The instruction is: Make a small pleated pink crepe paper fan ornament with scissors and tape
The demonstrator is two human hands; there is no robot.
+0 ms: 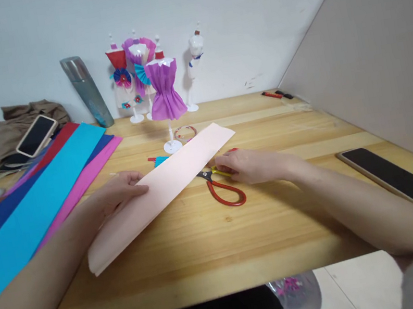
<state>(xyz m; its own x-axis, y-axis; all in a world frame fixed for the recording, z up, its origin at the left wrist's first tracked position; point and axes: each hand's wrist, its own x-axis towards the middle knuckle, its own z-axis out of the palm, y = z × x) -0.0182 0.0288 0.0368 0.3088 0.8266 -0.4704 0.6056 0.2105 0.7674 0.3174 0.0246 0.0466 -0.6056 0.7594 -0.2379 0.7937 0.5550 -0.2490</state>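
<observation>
A long folded strip of pale pink paper [178, 177] slants across the middle of the table. My left hand [123, 192] grips its left edge, thumb on top and fingers underneath. Beside the strip's right edge, my right hand [245, 164] has its fingers curled in a pinch over a thin yellow object [222, 172], whose kind I cannot make out. Under and beside those fingers lie scissors [230, 203] with red handles; the blades run partly beneath the paper. A blue item [160, 160] with a red end pokes out behind the strip.
Small dress-form stands, one in a purple paper dress [165, 90], are at the back. A flask [87, 92] leans on the wall. Coloured paper sheets [49, 186], a phone [37, 135] and brown cloth [25, 115] lie left; a dark-screened device [400, 177] lies right.
</observation>
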